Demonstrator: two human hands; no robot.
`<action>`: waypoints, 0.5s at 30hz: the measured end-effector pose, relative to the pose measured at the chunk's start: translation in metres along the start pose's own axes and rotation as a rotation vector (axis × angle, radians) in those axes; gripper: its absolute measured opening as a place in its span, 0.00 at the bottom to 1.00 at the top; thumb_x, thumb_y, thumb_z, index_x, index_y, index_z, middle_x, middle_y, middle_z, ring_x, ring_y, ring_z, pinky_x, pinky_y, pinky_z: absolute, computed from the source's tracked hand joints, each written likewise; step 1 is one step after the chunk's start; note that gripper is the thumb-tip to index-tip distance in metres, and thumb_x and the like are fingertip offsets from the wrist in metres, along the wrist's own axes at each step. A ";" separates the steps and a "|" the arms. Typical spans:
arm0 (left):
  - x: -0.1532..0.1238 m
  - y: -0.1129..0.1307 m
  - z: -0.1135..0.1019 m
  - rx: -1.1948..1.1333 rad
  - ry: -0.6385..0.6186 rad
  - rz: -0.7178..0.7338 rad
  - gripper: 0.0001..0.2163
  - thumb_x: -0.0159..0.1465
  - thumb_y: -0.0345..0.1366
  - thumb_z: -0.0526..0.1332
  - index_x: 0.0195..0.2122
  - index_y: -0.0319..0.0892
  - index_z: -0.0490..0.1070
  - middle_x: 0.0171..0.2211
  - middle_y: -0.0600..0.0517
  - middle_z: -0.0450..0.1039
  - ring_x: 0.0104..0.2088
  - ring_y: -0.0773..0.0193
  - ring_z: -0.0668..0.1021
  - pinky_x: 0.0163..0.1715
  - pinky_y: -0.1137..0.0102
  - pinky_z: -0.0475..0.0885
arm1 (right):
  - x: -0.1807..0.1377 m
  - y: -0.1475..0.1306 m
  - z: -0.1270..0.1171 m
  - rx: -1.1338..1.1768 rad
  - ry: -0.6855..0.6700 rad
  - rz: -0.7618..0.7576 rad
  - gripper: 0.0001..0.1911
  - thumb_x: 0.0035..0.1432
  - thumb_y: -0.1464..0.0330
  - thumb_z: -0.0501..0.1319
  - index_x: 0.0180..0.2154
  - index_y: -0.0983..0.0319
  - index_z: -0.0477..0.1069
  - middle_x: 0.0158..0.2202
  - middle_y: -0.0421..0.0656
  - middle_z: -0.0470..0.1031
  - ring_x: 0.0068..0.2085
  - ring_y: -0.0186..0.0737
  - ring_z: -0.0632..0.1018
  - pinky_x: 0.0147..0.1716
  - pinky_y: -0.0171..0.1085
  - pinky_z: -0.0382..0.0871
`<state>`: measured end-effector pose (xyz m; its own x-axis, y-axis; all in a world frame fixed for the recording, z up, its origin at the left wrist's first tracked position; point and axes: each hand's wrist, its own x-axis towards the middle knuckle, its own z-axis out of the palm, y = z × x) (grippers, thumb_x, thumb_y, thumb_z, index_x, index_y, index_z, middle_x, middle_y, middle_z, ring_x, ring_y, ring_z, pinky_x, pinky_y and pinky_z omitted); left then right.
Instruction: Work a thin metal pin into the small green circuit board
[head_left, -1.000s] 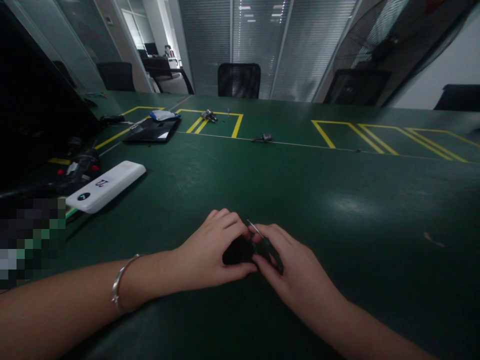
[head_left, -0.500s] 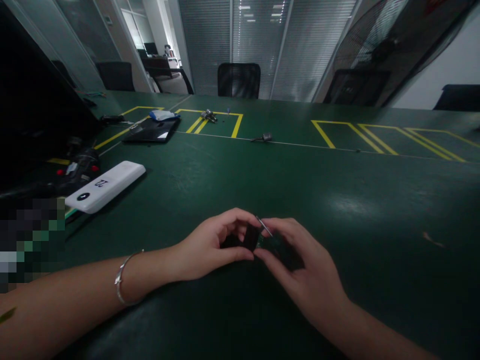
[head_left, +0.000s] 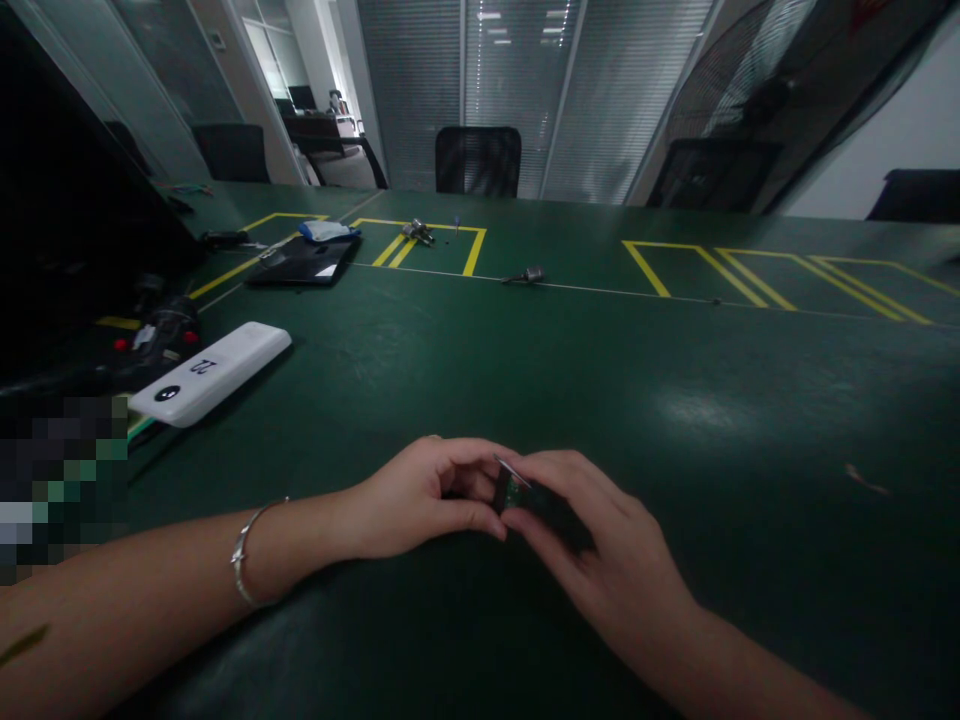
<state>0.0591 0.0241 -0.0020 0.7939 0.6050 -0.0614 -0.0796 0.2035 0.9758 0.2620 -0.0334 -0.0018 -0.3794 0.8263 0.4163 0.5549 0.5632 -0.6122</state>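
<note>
Just above the green table, a small dark part with a green circuit-board-like face [head_left: 513, 492] sits between my two hands. A thin bright metal strip [head_left: 513, 471] runs along its upper edge. My left hand [head_left: 442, 495] pinches its left side with thumb and fingertips. From the right, thumb and forefinger of my right hand [head_left: 592, 520] close on its other side. The fingers and shadow hide much of the part, so its exact kind cannot be told.
To the left lies a white slab marked 22 [head_left: 217, 375], beside dark gear with red knobs [head_left: 161, 335]. Farther back are a black clipboard-like panel [head_left: 300, 262], metal parts [head_left: 418, 233] and another metal piece with a shaft [head_left: 532, 274]. Yellow tape [head_left: 646, 268] marks the table.
Both hands have shifted slightly down with the part. It has turned a little, so its dark side shows narrower and the metal strip lies flatter.
</note>
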 end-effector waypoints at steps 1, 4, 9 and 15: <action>0.000 0.000 0.000 -0.035 -0.003 -0.011 0.21 0.58 0.17 0.65 0.51 0.41 0.72 0.31 0.56 0.76 0.33 0.70 0.79 0.39 0.72 0.73 | 0.000 0.000 0.000 0.002 -0.003 -0.002 0.18 0.62 0.74 0.60 0.52 0.56 0.65 0.45 0.43 0.76 0.43 0.38 0.78 0.41 0.35 0.75; 0.001 0.002 -0.001 -0.131 -0.002 -0.043 0.20 0.59 0.17 0.63 0.50 0.41 0.74 0.35 0.54 0.79 0.35 0.71 0.80 0.39 0.74 0.73 | -0.001 -0.001 0.000 0.003 0.005 -0.019 0.18 0.63 0.74 0.60 0.53 0.56 0.65 0.45 0.43 0.76 0.44 0.38 0.78 0.42 0.35 0.75; 0.001 0.001 -0.001 -0.114 0.051 -0.062 0.17 0.59 0.19 0.63 0.48 0.40 0.76 0.37 0.52 0.81 0.35 0.69 0.80 0.40 0.73 0.74 | -0.002 -0.001 0.000 0.035 0.005 -0.046 0.18 0.62 0.74 0.62 0.52 0.56 0.66 0.44 0.42 0.77 0.43 0.36 0.79 0.42 0.33 0.74; -0.001 -0.004 0.000 0.037 0.102 -0.054 0.18 0.61 0.27 0.65 0.52 0.39 0.73 0.37 0.49 0.79 0.35 0.65 0.80 0.39 0.69 0.73 | 0.000 0.000 0.001 0.020 0.013 -0.048 0.18 0.61 0.74 0.62 0.52 0.56 0.66 0.45 0.42 0.77 0.44 0.36 0.79 0.43 0.33 0.75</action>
<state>0.0587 0.0226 -0.0056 0.7305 0.6698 -0.1332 -0.0146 0.2103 0.9775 0.2616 -0.0328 -0.0024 -0.3955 0.7985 0.4537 0.5218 0.6019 -0.6045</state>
